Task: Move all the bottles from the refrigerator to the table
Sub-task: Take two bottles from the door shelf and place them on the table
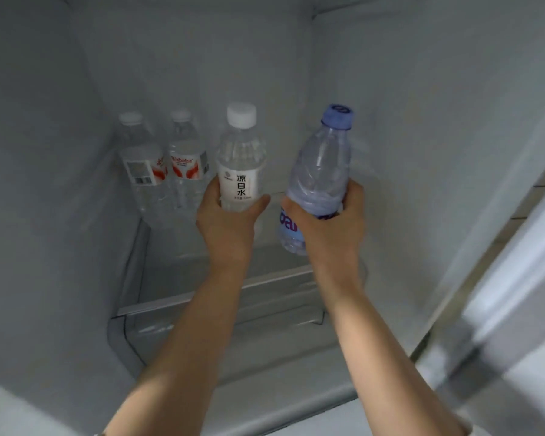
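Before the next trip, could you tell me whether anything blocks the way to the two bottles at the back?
Nothing visible does: the two red-labelled bottles stand at the back left, shelf bare before them.

Four clear plastic bottles are inside the refrigerator (390,105). Two with white caps and red-and-white labels stand upright on the glass shelf (221,287) at the back left: the left bottle (142,168) just beside the second bottle (186,162). A white-capped bottle (240,158) (white label, dark characters) is upright. The blue-capped bottle (320,174) is tilted, its cap leaning right.
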`<state>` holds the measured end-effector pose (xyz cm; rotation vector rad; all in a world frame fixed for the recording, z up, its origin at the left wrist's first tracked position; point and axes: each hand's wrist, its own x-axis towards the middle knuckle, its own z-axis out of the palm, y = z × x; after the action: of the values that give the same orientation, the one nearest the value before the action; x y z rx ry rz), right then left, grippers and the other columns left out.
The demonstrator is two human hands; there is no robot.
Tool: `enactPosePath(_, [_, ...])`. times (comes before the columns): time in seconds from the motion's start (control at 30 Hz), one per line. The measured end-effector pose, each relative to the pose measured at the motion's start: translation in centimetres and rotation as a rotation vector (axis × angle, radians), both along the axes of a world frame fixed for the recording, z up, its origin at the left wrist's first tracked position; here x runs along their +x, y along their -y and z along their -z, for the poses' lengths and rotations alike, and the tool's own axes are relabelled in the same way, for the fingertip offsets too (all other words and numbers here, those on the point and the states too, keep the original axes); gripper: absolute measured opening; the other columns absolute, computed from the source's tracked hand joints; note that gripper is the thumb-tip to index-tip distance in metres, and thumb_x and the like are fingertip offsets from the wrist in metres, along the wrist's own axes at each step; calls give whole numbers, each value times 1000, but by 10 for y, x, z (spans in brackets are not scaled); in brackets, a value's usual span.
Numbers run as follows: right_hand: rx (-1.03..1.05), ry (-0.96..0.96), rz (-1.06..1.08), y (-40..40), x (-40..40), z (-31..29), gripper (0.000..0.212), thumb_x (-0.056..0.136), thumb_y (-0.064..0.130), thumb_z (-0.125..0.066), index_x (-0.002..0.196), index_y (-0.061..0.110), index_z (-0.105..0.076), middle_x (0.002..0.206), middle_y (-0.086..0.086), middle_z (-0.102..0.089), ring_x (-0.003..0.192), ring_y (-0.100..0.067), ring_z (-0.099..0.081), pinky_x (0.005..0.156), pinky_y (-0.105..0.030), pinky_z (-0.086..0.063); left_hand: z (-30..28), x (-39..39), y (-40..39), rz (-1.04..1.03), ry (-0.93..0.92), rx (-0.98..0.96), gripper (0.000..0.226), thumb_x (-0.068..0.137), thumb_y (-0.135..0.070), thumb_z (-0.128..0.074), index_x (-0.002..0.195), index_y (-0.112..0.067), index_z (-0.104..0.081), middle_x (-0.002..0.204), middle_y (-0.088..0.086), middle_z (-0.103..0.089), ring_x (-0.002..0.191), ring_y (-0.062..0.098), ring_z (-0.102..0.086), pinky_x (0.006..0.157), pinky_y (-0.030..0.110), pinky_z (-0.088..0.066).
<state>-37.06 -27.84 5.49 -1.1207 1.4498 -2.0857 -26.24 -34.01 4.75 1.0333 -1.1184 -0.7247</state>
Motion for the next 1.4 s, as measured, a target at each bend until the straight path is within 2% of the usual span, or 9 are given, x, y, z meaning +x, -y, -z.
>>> enactPosePath(0.27, [-7, -41, 169, -104, 60, 11, 57, 56, 12, -89, 102, 19, -55, 91, 13, -67, 84, -4, -66, 74, -19, -51, 6, 50, -100, 188, -12, 14, 51, 64, -8, -87, 109, -9, -64, 94, -3, -73, 78, 0, -69, 65, 12, -51])
enactPosePath(0.5, [133, -19, 242, -216, 95, 44, 62, 58, 17, -89, 110, 22, -56, 90, 18, -67, 83, 2, -66, 71, -13, -51, 40, 89, -194, 345, 106, 95, 47, 59, -22, -89, 98, -20, -63, 88, -7, -72, 83, 13, -70, 79, 46, -57])
enactPosePath(0.63, [230, 0, 325, -273, 98, 63, 66, 55, 23, -90, 111, 26, -56, 96, 13, -69, 86, -6, -68, 76, -30, -57, 61, 91, -239, 442, 178, 157, 51, 58, -20, -91, 99, -19, -62, 90, -5, -73, 84, 14, -70, 80, 47, -57])
enactPosePath(0.8, [349, -6, 440, -350, 87, 94, 64, 52, 26, -92, 105, 27, -56, 95, 11, -69, 87, -9, -68, 79, -40, -57, 90, 80, -299, 598, 315, 186, 55, 57, -20, -92, 102, -17, -63, 90, -7, -73, 80, 9, -71, 74, 36, -60])
enactPosePath(0.97, [474, 20, 496, -439, 68, 133, 70, 53, 28, -91, 112, 29, -54, 96, 21, -65, 88, -5, -67, 79, -33, -58, 127, 55, -371, 766, 399, 235, 57, 58, -18, -92, 107, -17, -62, 94, -6, -73, 82, 8, -71, 69, 24, -58])
enactPosePath(1.13, [609, 103, 605, -548, 48, 176, 78, 48, 42, -91, 114, 23, -53, 103, 9, -68, 90, -11, -69, 78, -32, -59, 175, 12, -468, 915, 477, 383, 57, 56, -20, -93, 103, -21, -61, 93, -6, -72, 83, 14, -71, 71, 32, -59])
enactPosePath(1.23, [699, 124, 687, -627, 35, 195, 76, 50, 38, -92, 114, 20, -54, 102, 7, -68, 89, -11, -68, 76, -25, -57, 198, -17, -543, 1036, 563, 388, 58, 55, -22, -92, 102, -23, -58, 90, -17, -66, 80, 0, -65, 64, 8, -50])
enactPosePath(1.3, [753, 135, 715, -660, 30, 201, 76, 51, 39, -91, 114, 21, -54, 102, 9, -68, 89, -10, -67, 77, -22, -57, 206, -27, -576, 1103, 590, 404, 59, 56, -22, -92, 100, -30, -55, 86, -26, -59, 75, -10, -59, 59, 1, -44])
enactPosePath(1.4, [815, 198, 769, -720, 10, 212, 73, 52, 34, -92, 112, 23, -53, 98, 11, -67, 88, -8, -66, 77, -19, -54, 224, -56, -630, 1213, 631, 476, 55, 55, -16, -92, 94, -35, -59, 82, -22, -68, 77, -6, -64, 66, 14, -52])
